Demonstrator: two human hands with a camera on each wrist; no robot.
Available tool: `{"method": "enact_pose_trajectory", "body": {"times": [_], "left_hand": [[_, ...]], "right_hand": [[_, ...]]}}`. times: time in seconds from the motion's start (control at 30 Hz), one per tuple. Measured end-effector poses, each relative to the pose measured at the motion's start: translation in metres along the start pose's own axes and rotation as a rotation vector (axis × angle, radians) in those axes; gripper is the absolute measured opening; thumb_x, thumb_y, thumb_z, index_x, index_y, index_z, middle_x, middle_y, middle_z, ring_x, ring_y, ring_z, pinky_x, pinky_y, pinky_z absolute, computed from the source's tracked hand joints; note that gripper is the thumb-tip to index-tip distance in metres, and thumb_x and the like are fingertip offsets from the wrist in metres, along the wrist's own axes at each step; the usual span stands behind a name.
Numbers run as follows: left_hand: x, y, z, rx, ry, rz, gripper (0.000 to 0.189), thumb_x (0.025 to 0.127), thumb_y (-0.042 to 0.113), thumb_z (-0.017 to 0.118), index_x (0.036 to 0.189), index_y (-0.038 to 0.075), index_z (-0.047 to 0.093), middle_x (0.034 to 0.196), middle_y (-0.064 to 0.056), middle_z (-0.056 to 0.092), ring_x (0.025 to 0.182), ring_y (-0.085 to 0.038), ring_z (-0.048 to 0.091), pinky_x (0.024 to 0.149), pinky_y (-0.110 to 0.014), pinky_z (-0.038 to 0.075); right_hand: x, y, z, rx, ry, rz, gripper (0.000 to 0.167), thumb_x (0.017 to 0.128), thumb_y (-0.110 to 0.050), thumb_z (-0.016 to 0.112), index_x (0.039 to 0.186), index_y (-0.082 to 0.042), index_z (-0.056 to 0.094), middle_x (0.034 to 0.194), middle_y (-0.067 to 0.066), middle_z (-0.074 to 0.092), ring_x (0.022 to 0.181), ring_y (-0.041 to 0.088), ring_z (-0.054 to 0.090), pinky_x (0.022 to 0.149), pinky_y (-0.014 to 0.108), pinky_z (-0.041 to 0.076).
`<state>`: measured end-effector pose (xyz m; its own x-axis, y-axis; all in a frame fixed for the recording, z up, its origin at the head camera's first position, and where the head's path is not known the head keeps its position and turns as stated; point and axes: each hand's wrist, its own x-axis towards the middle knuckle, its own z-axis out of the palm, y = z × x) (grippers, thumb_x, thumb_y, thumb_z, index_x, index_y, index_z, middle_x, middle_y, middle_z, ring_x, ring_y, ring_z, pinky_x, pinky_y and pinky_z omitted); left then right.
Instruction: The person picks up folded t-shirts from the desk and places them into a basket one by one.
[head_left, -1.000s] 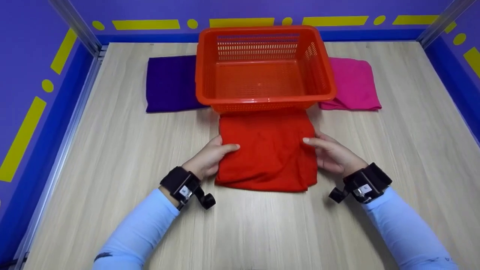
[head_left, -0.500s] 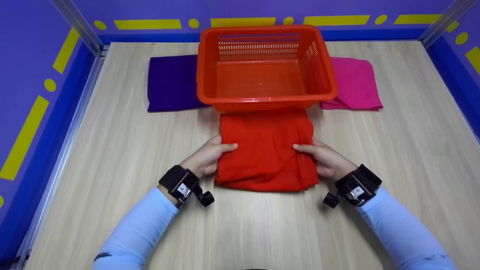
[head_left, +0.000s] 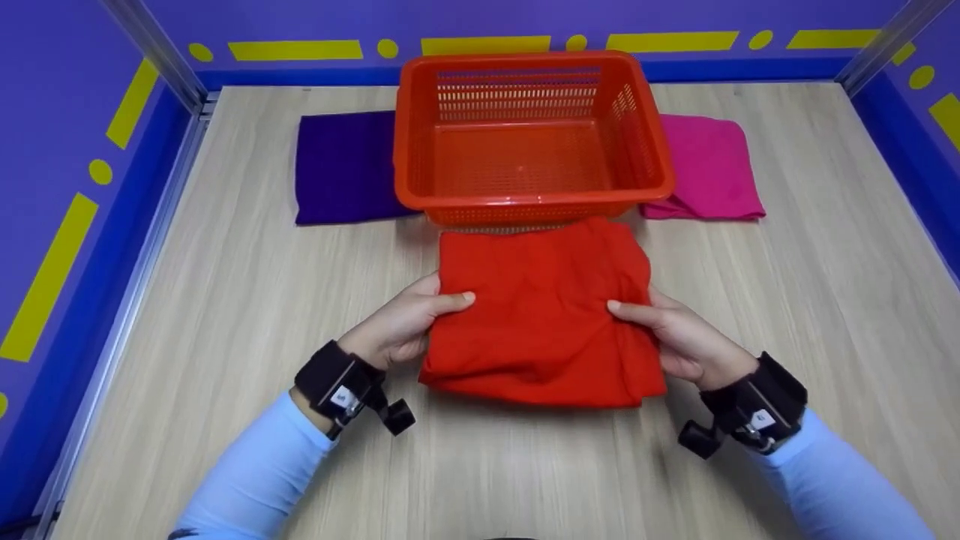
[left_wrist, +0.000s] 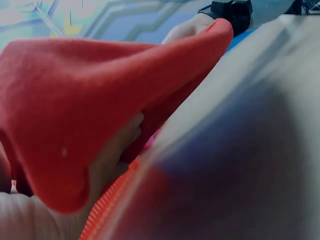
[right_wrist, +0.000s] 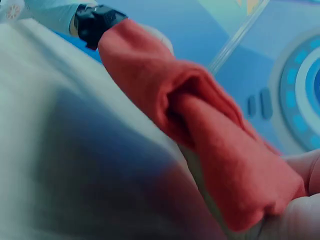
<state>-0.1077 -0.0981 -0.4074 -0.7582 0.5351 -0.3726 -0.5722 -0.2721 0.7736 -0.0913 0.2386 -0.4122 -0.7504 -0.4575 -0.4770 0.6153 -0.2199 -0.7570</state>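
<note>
A folded red cloth (head_left: 536,315) is held up between both hands, just in front of the orange basket. My left hand (head_left: 409,319) grips its left edge, thumb on top and fingers beneath. On the opposite edge my right hand (head_left: 686,337) pinches it the same way. From the left wrist view, fingers (left_wrist: 117,145) show under the cloth (left_wrist: 75,100), which hangs above the tabletop. In the right wrist view the cloth's folded layers (right_wrist: 215,145) gape in a small opening. Most fingers are hidden beneath the cloth in the head view.
The orange plastic basket (head_left: 532,201) stands at the back middle of the wooden table (head_left: 225,315), with nothing inside. A folded purple cloth (head_left: 345,169) lies at its left, a folded pink cloth (head_left: 709,169) at its right. Blue-purple walls (head_left: 67,150) enclose the table.
The red cloth has come up off the table and slightly toward me, its far edge now apart from the basket. The right hand first shifted inward, then both hands lifted with the cloth.
</note>
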Motion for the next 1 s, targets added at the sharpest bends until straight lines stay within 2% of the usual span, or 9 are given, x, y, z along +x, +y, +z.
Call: {"method": "enact_pose_trajectory", "body": {"times": [0.13,0.33,0.47,0.57,0.8,0.9,1.0], "left_hand": [[-0.009,0.010,0.007,0.025,-0.038,0.010,0.041,0.104,0.001,0.047,0.143,0.004,0.035,0.121,-0.010,0.062,0.106,-0.021,0.067,0.091,-0.039,0.057],[-0.015,0.033,0.014,0.039,-0.112,0.026,0.034,0.105,0.001,0.044,0.138,0.000,0.039,0.114,-0.009,0.065,0.103,-0.020,0.068,0.089,-0.037,0.058],[-0.017,0.053,0.017,0.057,-0.162,0.056,0.035,0.106,0.001,0.042,0.141,-0.001,0.038,0.116,-0.010,0.064,0.103,-0.019,0.068,0.088,-0.035,0.058],[-0.014,0.068,0.019,0.060,-0.171,0.083,0.037,0.106,0.002,0.041,0.142,0.000,0.037,0.118,-0.011,0.063,0.103,-0.020,0.068,0.087,-0.036,0.059],[-0.002,0.095,0.019,0.055,-0.130,0.125,0.042,0.107,0.005,0.044,0.147,0.004,0.033,0.124,-0.013,0.060,0.106,-0.022,0.068,0.088,-0.039,0.059],[0.006,0.103,0.017,0.052,-0.082,0.140,0.043,0.107,0.007,0.044,0.149,0.007,0.032,0.125,-0.013,0.059,0.105,-0.022,0.068,0.086,-0.038,0.059],[0.016,0.110,0.017,0.042,-0.012,0.153,0.043,0.107,0.007,0.046,0.149,0.009,0.034,0.124,-0.013,0.058,0.103,-0.022,0.067,0.086,-0.037,0.059]], "right_hand": [[-0.014,-0.012,0.008,-0.022,-0.022,-0.025,0.047,0.107,-0.012,0.050,0.147,-0.017,0.025,0.129,0.006,0.056,0.113,0.018,0.063,0.097,0.039,0.054],[-0.032,-0.036,0.015,-0.046,-0.117,-0.115,0.049,0.108,-0.006,0.044,0.150,-0.016,0.021,0.134,0.007,0.053,0.117,0.020,0.062,0.098,0.040,0.053],[-0.036,-0.056,0.020,-0.050,-0.178,-0.181,0.050,0.108,-0.002,0.041,0.151,-0.015,0.020,0.134,0.009,0.053,0.117,0.022,0.062,0.098,0.040,0.054],[-0.033,-0.072,0.022,-0.046,-0.194,-0.215,0.052,0.107,-0.001,0.040,0.153,-0.017,0.020,0.133,0.010,0.052,0.115,0.023,0.063,0.096,0.041,0.055],[-0.014,-0.103,0.023,0.003,-0.204,-0.244,0.054,0.107,-0.003,0.041,0.154,-0.021,0.020,0.136,0.015,0.045,0.113,0.026,0.064,0.093,0.042,0.056],[-0.001,-0.112,0.022,0.056,-0.215,-0.248,0.056,0.107,-0.002,0.041,0.154,-0.023,0.019,0.139,0.015,0.041,0.115,0.027,0.062,0.094,0.043,0.056],[0.013,-0.121,0.021,0.074,-0.187,-0.255,0.060,0.107,-0.002,0.043,0.156,-0.027,0.019,0.142,0.014,0.036,0.116,0.027,0.061,0.093,0.042,0.057]]}}
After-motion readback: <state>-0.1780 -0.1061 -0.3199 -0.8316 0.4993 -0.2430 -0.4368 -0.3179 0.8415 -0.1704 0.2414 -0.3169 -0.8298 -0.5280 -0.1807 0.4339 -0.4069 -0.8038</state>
